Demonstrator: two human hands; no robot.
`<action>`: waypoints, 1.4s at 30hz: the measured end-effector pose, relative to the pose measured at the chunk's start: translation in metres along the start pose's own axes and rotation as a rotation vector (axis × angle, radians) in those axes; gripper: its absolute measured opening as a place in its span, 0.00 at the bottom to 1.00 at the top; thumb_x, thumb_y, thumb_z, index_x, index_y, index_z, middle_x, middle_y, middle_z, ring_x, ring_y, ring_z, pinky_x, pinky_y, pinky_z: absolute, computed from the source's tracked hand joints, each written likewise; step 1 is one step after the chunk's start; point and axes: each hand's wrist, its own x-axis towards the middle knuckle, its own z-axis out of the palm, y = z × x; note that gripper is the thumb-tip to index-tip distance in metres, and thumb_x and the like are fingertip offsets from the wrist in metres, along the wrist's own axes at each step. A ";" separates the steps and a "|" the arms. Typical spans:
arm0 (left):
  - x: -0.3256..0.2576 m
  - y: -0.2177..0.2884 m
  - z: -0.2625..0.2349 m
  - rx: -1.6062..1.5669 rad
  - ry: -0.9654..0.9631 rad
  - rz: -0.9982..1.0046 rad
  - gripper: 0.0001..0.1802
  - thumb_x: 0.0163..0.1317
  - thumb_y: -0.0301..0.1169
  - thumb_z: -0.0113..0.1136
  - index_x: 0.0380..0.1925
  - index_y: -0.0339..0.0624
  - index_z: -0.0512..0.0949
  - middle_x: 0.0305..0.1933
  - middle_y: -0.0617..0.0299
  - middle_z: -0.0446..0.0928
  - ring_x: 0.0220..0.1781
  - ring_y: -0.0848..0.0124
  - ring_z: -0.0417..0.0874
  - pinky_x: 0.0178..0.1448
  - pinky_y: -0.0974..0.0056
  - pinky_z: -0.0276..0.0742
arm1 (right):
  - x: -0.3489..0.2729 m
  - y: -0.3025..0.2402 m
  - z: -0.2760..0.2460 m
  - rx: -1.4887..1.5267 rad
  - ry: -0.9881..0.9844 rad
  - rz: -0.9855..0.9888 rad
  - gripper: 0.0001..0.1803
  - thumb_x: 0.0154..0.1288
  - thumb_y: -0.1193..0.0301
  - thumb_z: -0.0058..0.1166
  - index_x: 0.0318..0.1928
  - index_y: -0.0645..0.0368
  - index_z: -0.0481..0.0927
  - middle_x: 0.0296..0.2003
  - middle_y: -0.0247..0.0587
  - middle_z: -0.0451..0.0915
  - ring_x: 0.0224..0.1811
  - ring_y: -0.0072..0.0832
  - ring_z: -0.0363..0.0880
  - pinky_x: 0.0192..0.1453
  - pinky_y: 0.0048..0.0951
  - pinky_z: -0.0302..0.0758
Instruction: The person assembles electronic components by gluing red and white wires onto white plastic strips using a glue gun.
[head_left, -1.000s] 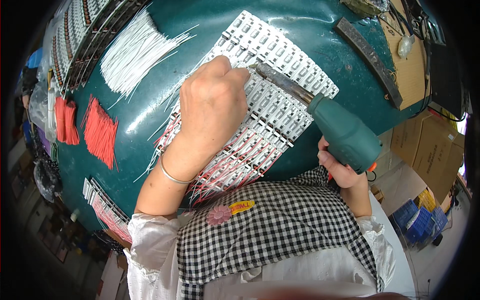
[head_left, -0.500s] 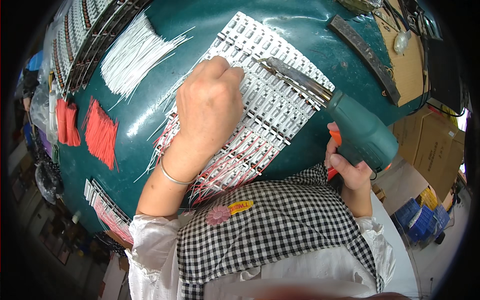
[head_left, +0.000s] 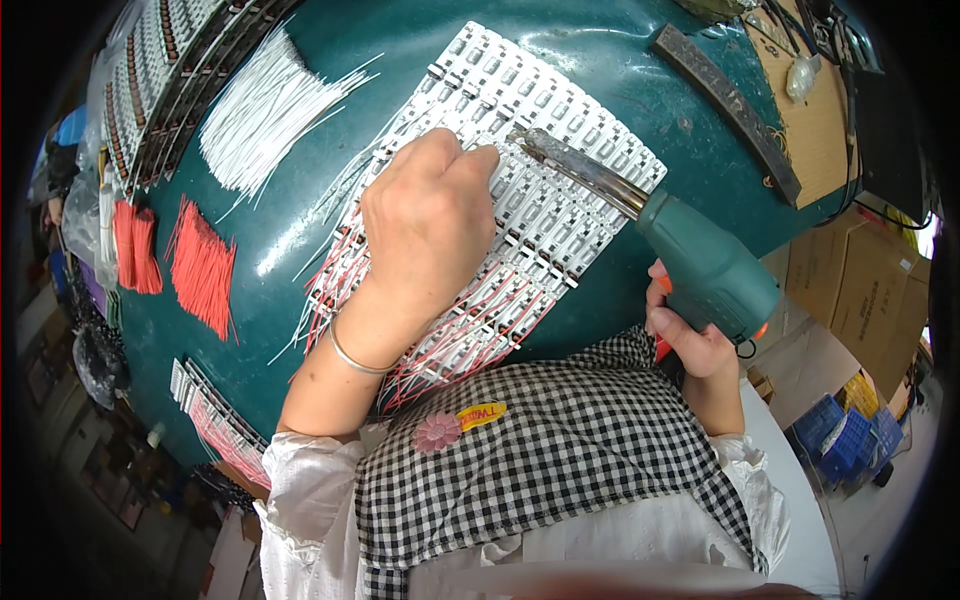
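Note:
A panel of many small white circuit boards (head_left: 560, 105) lies at a slant on the green table mat. Over its left part my left hand (head_left: 430, 215) is closed, fingertips pinched and turned away, so what they hold is hidden. My right hand (head_left: 695, 345) is wrapped round the handle of a green soldering gun (head_left: 712, 268) with an orange trigger. Its metal tip (head_left: 525, 140) points left, over the panel just beyond my left fingers. Thin red wires (head_left: 480, 315) run across the panel's near rows, and thin white wires (head_left: 345, 190) stick out from its left edge.
Loose white wires (head_left: 265, 125) and red wires (head_left: 202, 275) lie in piles on the left. More board panels (head_left: 165, 85) stand at the far left, and a wired stack (head_left: 215, 420) sits near left. A dark curved bar (head_left: 730, 115) lies far right, beside cardboard boxes (head_left: 860, 290).
My left hand has shifted slightly toward me and to the right. The soldering gun has moved a little left and nearer, its tip staying over the panel.

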 end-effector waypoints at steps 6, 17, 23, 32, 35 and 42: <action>0.002 -0.001 0.000 -0.020 0.008 0.000 0.09 0.42 0.19 0.58 0.26 0.41 0.83 0.21 0.59 0.67 0.24 0.61 0.75 0.26 0.58 0.71 | 0.005 0.004 0.002 -0.036 -0.032 -0.109 0.22 0.53 0.84 0.56 0.51 0.67 0.70 0.35 0.41 0.73 0.27 0.25 0.74 0.28 0.24 0.73; 0.005 0.000 -0.004 -0.009 -0.044 -0.031 0.07 0.43 0.19 0.58 0.24 0.40 0.82 0.21 0.58 0.68 0.23 0.61 0.75 0.26 0.57 0.71 | 0.007 -0.006 0.010 -0.135 0.077 -0.056 0.08 0.49 0.83 0.59 0.32 0.64 0.80 0.30 0.40 0.80 0.29 0.30 0.78 0.33 0.28 0.73; 0.008 0.002 -0.005 -0.001 -0.055 -0.037 0.06 0.42 0.19 0.58 0.23 0.39 0.82 0.21 0.57 0.69 0.23 0.59 0.75 0.26 0.57 0.72 | -0.002 0.000 -0.002 -0.013 0.028 0.002 0.32 0.57 0.74 0.58 0.63 0.68 0.67 0.25 0.38 0.74 0.23 0.21 0.72 0.29 0.21 0.70; 0.006 0.000 -0.001 0.038 -0.012 0.004 0.07 0.43 0.19 0.58 0.23 0.39 0.81 0.22 0.58 0.69 0.24 0.61 0.75 0.26 0.57 0.72 | -0.006 0.002 -0.006 0.002 0.033 0.011 0.32 0.57 0.74 0.59 0.62 0.70 0.68 0.28 0.39 0.76 0.23 0.22 0.72 0.29 0.21 0.71; 0.007 0.001 -0.004 0.041 0.093 0.065 0.08 0.43 0.19 0.58 0.24 0.41 0.82 0.22 0.60 0.69 0.24 0.63 0.74 0.26 0.58 0.72 | -0.006 -0.002 -0.006 0.035 0.088 -0.041 0.32 0.55 0.75 0.60 0.61 0.71 0.68 0.32 0.41 0.77 0.24 0.22 0.73 0.28 0.21 0.71; 0.000 0.003 0.001 -0.027 0.023 0.024 0.08 0.44 0.19 0.69 0.27 0.41 0.84 0.21 0.61 0.73 0.20 0.67 0.76 0.24 0.65 0.71 | -0.011 0.003 -0.009 0.007 0.022 -0.013 0.30 0.57 0.76 0.59 0.61 0.70 0.69 0.30 0.40 0.76 0.24 0.21 0.72 0.29 0.21 0.70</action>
